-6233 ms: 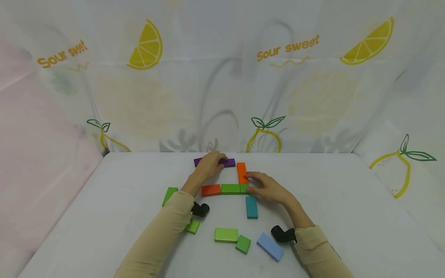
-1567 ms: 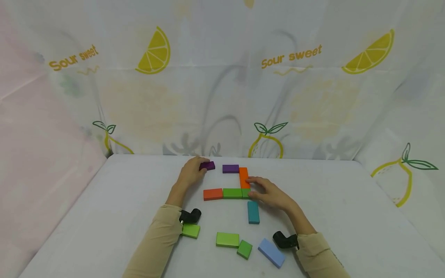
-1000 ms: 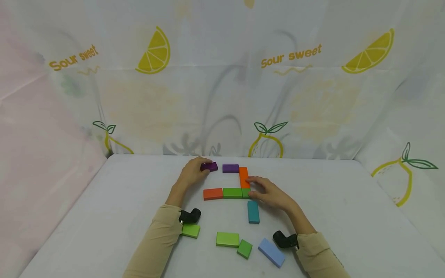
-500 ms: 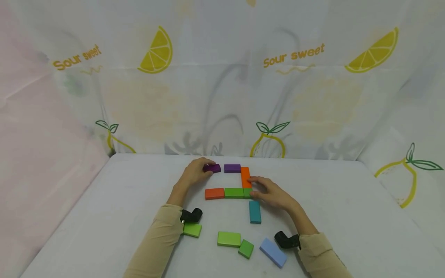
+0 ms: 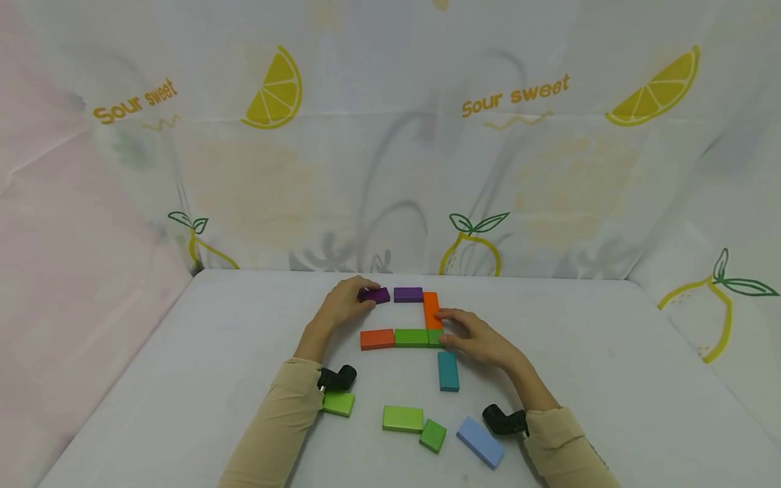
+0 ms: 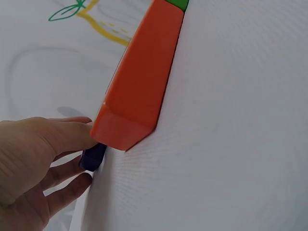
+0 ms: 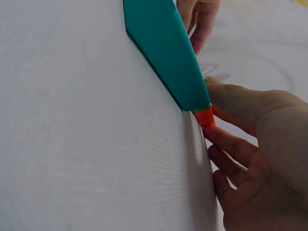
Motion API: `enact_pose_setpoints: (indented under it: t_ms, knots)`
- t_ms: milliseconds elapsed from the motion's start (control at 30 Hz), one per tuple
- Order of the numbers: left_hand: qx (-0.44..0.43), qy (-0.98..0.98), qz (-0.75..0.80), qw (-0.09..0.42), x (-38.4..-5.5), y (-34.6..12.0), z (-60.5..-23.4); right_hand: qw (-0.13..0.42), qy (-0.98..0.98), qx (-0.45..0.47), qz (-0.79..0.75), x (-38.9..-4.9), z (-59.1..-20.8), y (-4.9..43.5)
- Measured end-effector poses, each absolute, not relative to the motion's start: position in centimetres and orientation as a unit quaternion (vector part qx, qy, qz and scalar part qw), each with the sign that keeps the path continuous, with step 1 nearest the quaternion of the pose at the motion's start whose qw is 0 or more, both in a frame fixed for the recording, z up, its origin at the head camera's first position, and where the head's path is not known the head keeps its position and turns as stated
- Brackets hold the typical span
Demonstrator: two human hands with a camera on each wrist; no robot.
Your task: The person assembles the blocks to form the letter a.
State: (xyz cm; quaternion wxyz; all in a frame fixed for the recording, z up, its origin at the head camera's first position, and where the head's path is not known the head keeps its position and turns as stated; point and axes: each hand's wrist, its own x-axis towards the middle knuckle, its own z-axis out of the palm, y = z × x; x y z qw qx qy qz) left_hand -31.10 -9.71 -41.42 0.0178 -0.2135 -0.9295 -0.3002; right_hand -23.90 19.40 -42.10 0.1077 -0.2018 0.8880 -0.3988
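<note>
My left hand (image 5: pixel 344 303) pinches a dark purple block (image 5: pixel 375 295) between thumb and fingers at the table's far side. A small gap separates it from a violet block (image 5: pixel 408 295), which lies by the top of an upright-running orange block (image 5: pixel 432 310). Below, a red-orange block (image 5: pixel 377 339), a green block (image 5: pixel 411 338) and a small green block (image 5: pixel 435 338) form a row. My right hand (image 5: pixel 482 339) touches the orange and small green blocks from the right with relaxed fingers. In the left wrist view, the red-orange block (image 6: pixel 139 77) partly hides the purple one (image 6: pixel 92 158).
A teal block (image 5: pixel 448 371) lies below the row. Nearer are a light green block (image 5: pixel 403 419), a green square block (image 5: pixel 433 436) and a light blue block (image 5: pixel 480 442). Another light green block (image 5: pixel 338 404) is partly under the left sleeve. A printed cloth (image 5: pixel 390 169) hangs behind.
My left hand has slid the dark purple block rightward, narrowing its gap to the violet block. Earlier, this hand was over the purple blocks. The right hand has stayed at the orange block.
</note>
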Motion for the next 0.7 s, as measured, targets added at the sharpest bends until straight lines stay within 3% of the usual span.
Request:
enact_pose_setpoints:
  t_ms: [700]
  knots:
    - [-0.227,-0.925,-0.303,0.021,-31.28,-9.62,-41.68,0.108,0.886,-0.202,-0.402,-23.98,-42.21,19.44]
